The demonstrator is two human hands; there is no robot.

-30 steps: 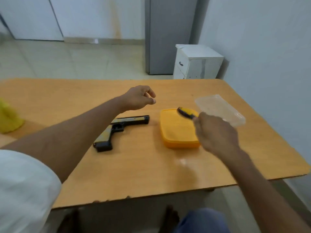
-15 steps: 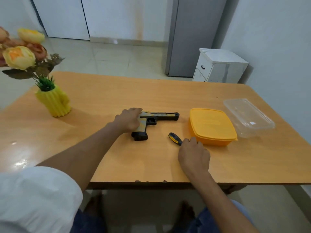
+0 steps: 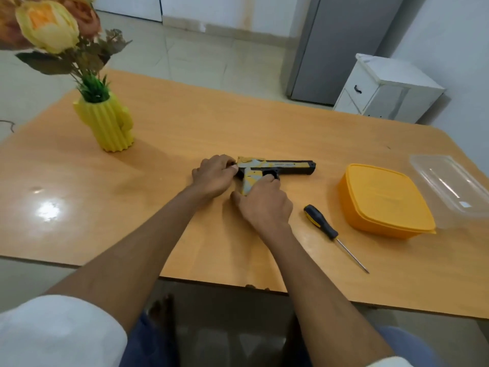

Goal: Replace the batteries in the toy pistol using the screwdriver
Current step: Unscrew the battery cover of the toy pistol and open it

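Yellow-black toy pistol flat, both hands gripping.

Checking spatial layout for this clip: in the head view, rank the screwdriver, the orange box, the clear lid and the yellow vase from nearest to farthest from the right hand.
From the right hand:
1. Screwdriver, just to its right on the table.
2. Orange box, farther right.
3. Yellow vase, far left and back.
4. Clear lid, at the right edge beyond the box.

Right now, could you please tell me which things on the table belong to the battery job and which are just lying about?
Job: toy pistol, screwdriver.
Lying about: yellow vase, orange container, clear lid.
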